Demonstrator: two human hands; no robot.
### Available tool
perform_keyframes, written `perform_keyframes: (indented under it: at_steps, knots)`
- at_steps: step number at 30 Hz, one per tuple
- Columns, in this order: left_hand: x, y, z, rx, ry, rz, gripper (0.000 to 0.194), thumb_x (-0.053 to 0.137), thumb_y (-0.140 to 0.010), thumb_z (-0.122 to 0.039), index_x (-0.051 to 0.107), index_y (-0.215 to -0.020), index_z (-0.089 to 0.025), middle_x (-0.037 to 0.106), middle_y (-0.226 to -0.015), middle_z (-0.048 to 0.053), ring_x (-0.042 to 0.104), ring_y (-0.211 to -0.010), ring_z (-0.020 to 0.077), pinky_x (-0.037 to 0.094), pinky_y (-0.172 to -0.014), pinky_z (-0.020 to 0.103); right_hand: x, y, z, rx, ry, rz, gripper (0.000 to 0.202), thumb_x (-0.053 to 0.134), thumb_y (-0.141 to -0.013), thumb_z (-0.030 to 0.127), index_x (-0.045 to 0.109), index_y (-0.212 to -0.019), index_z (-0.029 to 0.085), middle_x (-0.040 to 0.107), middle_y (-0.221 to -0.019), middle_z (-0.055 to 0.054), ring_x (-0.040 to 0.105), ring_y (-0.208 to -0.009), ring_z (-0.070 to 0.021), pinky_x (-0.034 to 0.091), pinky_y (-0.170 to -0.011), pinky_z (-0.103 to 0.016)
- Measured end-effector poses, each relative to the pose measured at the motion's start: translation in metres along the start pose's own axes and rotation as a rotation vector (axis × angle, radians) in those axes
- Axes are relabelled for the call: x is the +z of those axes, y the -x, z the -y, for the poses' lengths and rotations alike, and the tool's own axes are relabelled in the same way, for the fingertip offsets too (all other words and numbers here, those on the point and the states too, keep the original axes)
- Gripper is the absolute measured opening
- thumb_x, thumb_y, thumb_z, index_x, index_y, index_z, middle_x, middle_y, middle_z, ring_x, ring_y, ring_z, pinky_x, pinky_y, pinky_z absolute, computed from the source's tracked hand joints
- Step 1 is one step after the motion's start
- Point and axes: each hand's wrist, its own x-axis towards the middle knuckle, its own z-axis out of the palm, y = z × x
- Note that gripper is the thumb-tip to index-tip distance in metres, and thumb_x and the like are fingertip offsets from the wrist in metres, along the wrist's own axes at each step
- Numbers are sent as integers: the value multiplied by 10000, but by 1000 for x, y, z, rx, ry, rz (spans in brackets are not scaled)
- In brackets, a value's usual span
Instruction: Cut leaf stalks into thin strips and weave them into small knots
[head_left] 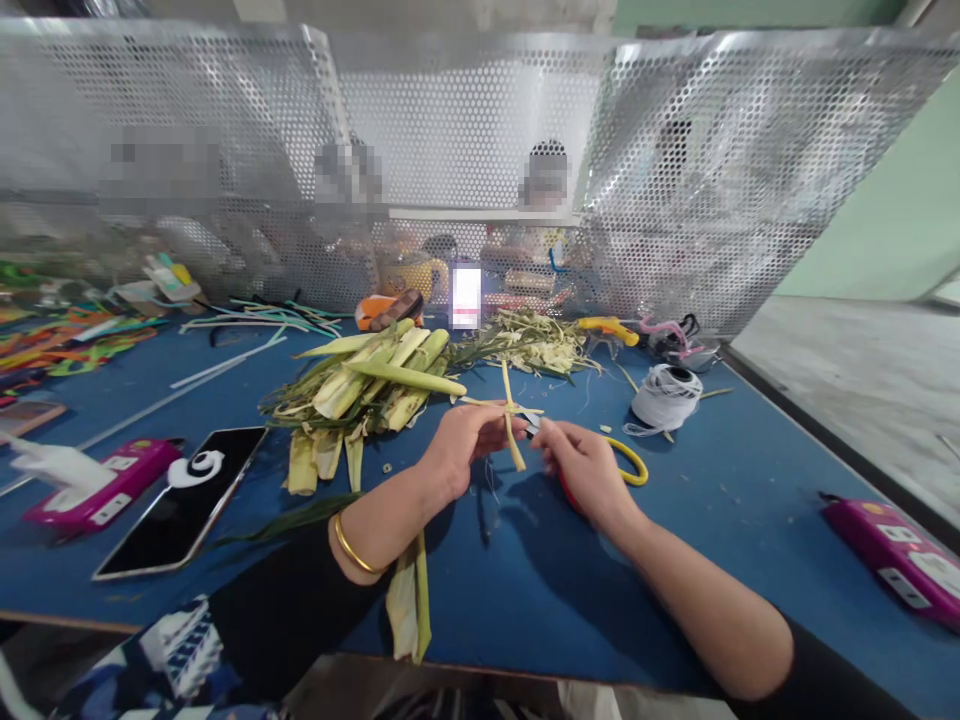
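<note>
Two grips are clamping, left hand (459, 445) on crossed strips (514, 445), right hand (589, 472) on a metal tool (532, 424), as I'm seemingly trimming, needing steady alignment next.

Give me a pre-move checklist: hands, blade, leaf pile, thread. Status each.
1. Left hand holding crossed leaf strips: ok.
2. Right hand gripping metal blade: ok.
3. Blade clear of left fingertips: cannot tell, very close in this view.
4. Yellow loop joined to the blade: cannot tell, right hand hides any join.
5. Leaf pile within reach: likely ok, just beyond left hand.
6. White thread apart from both hands: ok.
</note>
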Motion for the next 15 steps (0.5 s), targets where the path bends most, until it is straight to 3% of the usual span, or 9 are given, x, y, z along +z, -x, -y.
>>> perform_keyframes:
  at_steps: [2,6,15]
  knots:
    - [0,1,-2,-36,-23,27,213,623,-734,-283,701,-862,-131,727,-704,76,682,-677,179,507,-722,294,-4,-6,0,103,-178,-58,437,600,-727,615,591,-733,178,545,-612,16,492,-515,-116,390,-529,-262]
    - [2,3,4,-25,-157,105,210,707,-705,-299,697,-825,-127,718,-690,66,665,-622,161,510,-692,285,-7,-10,0,148,-335,22,443,744,-584,563,589,-729,174,568,-603,22,501,-524,-108,395,-540,-255]
    - [5,2,12,63,-281,-3,57,693,-730,-177,674,-713,-126,657,-556,28,609,-534,127,507,-634,266,-7,-9,-6,15,-63,69,250,624,-722,416,568,-658,181,507,-522,45,444,-516,-111,338,-538,-260]
